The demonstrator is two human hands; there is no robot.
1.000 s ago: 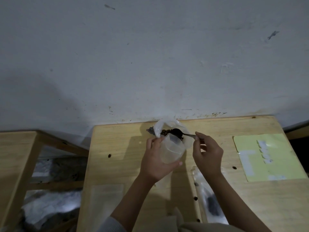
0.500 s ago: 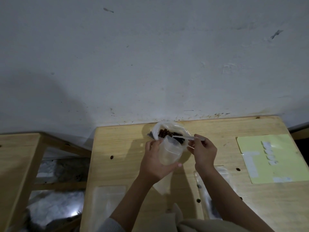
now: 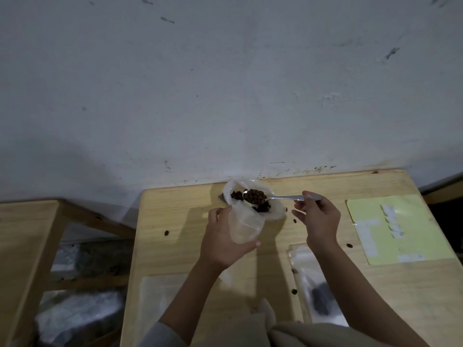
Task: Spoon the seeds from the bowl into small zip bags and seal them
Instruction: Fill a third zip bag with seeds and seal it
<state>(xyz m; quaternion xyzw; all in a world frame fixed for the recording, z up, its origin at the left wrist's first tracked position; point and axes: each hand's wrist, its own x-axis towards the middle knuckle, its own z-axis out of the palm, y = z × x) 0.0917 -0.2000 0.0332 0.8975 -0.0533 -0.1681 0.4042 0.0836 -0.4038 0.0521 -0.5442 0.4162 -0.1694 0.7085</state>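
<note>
Filling in progress at frame centre. Left hand (image 3: 225,242) grips an open, empty zip bag (image 3: 245,227); right hand (image 3: 316,216) pinches a loaded spoon (image 3: 255,196) over the bowl (image 3: 275,212). One filled bag (image 3: 318,294) lies lower right on the table (image 3: 180,221). Sealing remains outstanding.

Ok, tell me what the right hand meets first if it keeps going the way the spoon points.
Probably the bowl of seeds: the right hand aims the loaded spoon leftward over it. Depth is unclear.
</note>
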